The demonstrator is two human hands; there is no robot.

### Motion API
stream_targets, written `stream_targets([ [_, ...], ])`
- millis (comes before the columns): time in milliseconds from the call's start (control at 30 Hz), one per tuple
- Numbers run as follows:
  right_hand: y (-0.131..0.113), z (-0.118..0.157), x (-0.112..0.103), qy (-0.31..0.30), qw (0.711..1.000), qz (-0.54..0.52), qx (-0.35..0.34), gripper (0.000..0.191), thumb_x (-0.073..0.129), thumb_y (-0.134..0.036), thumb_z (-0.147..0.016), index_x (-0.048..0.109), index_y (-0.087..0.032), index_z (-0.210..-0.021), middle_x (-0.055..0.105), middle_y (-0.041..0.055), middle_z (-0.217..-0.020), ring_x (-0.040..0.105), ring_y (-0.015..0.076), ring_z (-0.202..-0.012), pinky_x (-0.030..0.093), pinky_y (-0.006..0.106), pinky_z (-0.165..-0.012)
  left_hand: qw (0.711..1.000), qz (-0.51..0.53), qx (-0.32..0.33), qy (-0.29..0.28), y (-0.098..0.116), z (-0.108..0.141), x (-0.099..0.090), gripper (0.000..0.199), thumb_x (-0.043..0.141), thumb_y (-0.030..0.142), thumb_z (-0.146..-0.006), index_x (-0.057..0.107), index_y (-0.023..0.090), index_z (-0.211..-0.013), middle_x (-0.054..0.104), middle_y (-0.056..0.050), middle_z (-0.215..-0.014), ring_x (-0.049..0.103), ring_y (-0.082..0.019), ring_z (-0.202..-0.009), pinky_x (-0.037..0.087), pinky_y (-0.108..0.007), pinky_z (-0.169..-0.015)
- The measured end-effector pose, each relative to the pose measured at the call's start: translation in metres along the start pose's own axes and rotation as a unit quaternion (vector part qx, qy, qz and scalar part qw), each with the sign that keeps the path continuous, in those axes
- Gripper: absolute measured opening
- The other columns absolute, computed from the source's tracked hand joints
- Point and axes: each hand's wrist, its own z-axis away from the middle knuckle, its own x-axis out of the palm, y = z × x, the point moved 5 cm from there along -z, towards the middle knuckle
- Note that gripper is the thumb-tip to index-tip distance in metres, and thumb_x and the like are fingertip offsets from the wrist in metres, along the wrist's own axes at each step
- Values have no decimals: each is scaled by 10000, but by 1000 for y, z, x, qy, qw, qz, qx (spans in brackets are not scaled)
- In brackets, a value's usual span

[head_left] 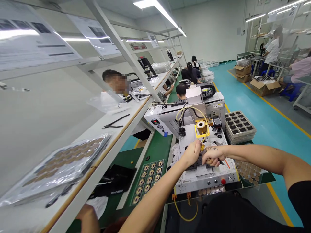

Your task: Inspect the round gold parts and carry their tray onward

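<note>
Both my hands at the one dark fixture [198,161], frame centre.
My left hand [191,153] is curled shut above it; my right hand [212,156] has its fingers folded onto it.

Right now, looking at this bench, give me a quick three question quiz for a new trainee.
1. True or false: both hands are together on the dark fixture on the small desktop machine.
2. What lies to the left of the machine on the green mat? A) a tray of round coil parts B) a keyboard C) a soldering iron
3. Fill in: the button at the machine's front right corner is ____.

Key
1. True: the left hand and right hand meet over the fixture.
2. A: the tray of coil parts.
3. Red: the red button.
</note>
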Motion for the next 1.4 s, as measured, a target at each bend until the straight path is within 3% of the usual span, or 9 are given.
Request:
stream_targets([
  [233,-4,7,10,-144,988,-46,7,553,468,-206,-1003,320,-236,-471,260,-88,-384,188,68,-322,308,168,-338,999,45,4,-25,7,-1,-6,483,140,551,-1070,415,257,-802,478,25,-677,435,-187,-679,361,-359,-698],
  [567,-6,5,15,-231,967,-108,-22,509,503,-180,-990,373,-222,-500,291,-86,-392,175,76,-315,353,164,-319,997,71,28,-31,11,-1,-12,545,155,635,-1069,437,249,-809,470,27,-650,441,-184,-673,373,-345,-686],
  [800,-13,-2,22,-215,964,-153,-23,524,445,-196,-1032,314,-240,-526,275,-98,-409,147,73,-337,353,163,-329,990,127,-19,-63,4,0,-18,566,193,650,-1062,490,226,-832,472,33,-662,431,-157,-627,392,-309,-628],
  [933,-22,-5,26,-182,966,-178,-38,518,516,-216,-1019,269,-248,-565,286,-110,-427,171,64,-347,321,154,-335,978,184,-58,-78,-5,-3,-22,575,255,681,-1036,526,209,-851,438,34,-689,383,-139,-611,371,-281,-561],
  [1100,-33,1,33,-139,968,-200,-65,482,549,-199,-1011,341,-232,-577,337,-115,-446,221,47,-362,322,156,-362,971,208,-80,-91,-10,-5,-28,600,322,712,-1018,577,186,-883,466,22,-726,390,-134,-641,362,-260,-542],
  [1400,-37,18,36,-69,965,-203,-150,454,871,-223,-818,430,-213,-710,449,-125,-542,343,43,-462,396,171,-475,963,233,-80,-106,-5,-8,-33,588,377,701,-1017,643,179,-969,510,14,-709,396,-136,-587,338,-274,-524],
])
